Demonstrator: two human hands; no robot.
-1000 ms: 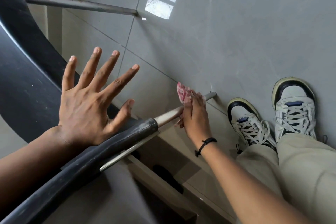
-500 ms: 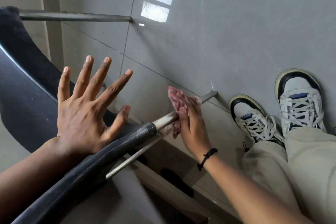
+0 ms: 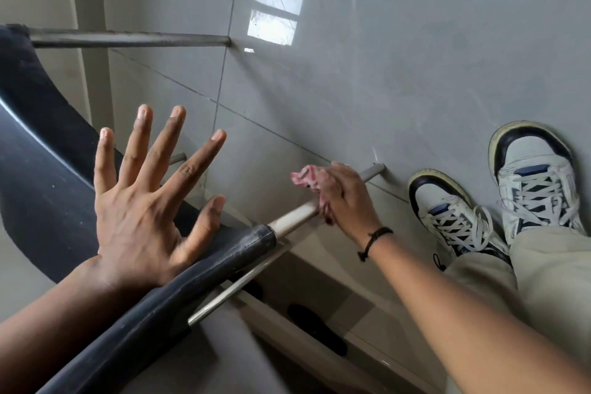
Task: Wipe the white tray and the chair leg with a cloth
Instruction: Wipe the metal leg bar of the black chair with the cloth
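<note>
A black chair [image 3: 48, 176] fills the left side, with its dark rim running down to the lower left. One metal chair leg [image 3: 295, 216] slants from the rim down to the grey floor. My right hand [image 3: 347, 201] is wrapped around this leg about halfway down, gripping a pink-and-white cloth [image 3: 308, 177] against the metal. My left hand [image 3: 144, 201] is flat with fingers spread wide, its palm resting by the chair's rim, holding nothing. No white tray is in view.
A second metal leg [image 3: 128, 40] runs across the top left to the tiled floor [image 3: 383, 57]. Two white and navy sneakers [image 3: 454, 214] and beige trouser legs stand at the right, close to the leg's foot. A pale ledge [image 3: 319, 323] lies below the chair.
My right hand with the cloth has slid up the leg toward the chair rim, then back a little toward its foot. My left hand has stayed spread on the rim.
</note>
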